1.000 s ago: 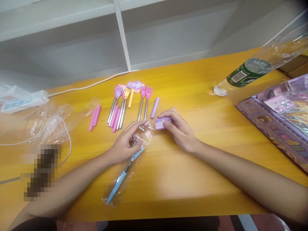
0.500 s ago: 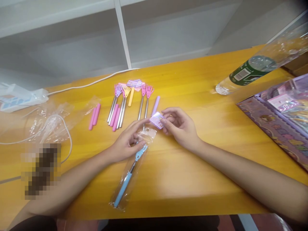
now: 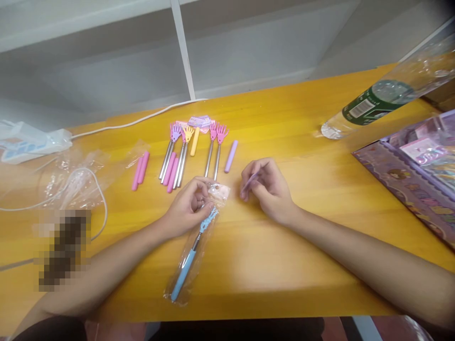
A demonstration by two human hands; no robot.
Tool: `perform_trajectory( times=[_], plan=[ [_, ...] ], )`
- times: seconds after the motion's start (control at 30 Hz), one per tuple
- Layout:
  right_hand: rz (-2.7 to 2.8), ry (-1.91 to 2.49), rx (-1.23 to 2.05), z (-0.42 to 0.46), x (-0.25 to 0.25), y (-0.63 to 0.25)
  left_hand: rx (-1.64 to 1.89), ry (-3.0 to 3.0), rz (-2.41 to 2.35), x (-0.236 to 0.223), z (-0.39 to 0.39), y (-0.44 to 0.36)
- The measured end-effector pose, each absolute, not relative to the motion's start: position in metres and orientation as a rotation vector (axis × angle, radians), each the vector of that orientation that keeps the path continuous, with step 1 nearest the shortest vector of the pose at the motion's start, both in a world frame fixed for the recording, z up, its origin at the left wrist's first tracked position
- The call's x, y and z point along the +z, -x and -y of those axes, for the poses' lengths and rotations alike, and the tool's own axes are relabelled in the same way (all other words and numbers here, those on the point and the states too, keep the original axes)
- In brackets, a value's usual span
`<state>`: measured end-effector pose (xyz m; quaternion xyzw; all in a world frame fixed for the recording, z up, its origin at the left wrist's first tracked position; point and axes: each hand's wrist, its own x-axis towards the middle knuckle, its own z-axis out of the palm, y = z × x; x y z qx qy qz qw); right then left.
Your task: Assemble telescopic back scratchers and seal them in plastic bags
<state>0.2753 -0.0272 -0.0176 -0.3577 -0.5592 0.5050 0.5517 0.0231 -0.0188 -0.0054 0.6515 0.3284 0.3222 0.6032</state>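
Note:
A blue telescopic back scratcher [image 3: 194, 250] lies in a clear plastic sleeve [image 3: 185, 279] on the yellow table [image 3: 270, 265]. My left hand [image 3: 188, 206] pinches the upper end of that sleeve, fingers closed. My right hand [image 3: 266, 189] is curled round a small purple paper card [image 3: 249, 182], of which only an edge shows. The two hands are a short gap apart. Just beyond them lie several unwrapped scratchers [image 3: 194, 149] with pink, purple and yellow hand-shaped heads.
Empty clear sleeves [image 3: 71, 177] and a white cable [image 3: 135, 122] lie at the left, by a white packet [image 3: 28, 141]. A plastic bottle [image 3: 373, 104] lies on its side at the right, beside a purple box [image 3: 408, 184] of wrapped goods. White shelving stands behind.
My right hand pulled the purple card off the top of the sleeve and closed round it. My left hand curled tighter on the sleeve's top, and the wrapped scratcher shifted slightly right.

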Motion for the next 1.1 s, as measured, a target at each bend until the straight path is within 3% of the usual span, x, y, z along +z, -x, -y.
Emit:
perform_trajectory(
  times=[0.13, 0.3, 0.47, 0.83, 1.1],
  plan=[
    [1.712, 0.907, 0.934, 0.031, -0.015, -0.280, 0.763, -1.442, -0.825, -0.008, 0.023, -0.025],
    [2.380, 0.782, 0.355, 0.036, -0.015, -0.281, 0.782, -1.400, -0.788, -0.013, 0.024, -0.027],
    [2.523, 0.815, 0.038, 0.038, -0.019, -0.275, 0.788, -1.409, -0.744, -0.014, 0.023, -0.026],
    [2.352, 1.069, 0.060, 0.036, -0.022, -0.278, 0.741, -1.711, -0.825, -0.006, 0.018, -0.024],
    [1.629, 1.010, 0.786, 0.036, -0.022, -0.271, 0.661, -1.853, -0.871, 0.004, 0.016, -0.020]
  ],
)
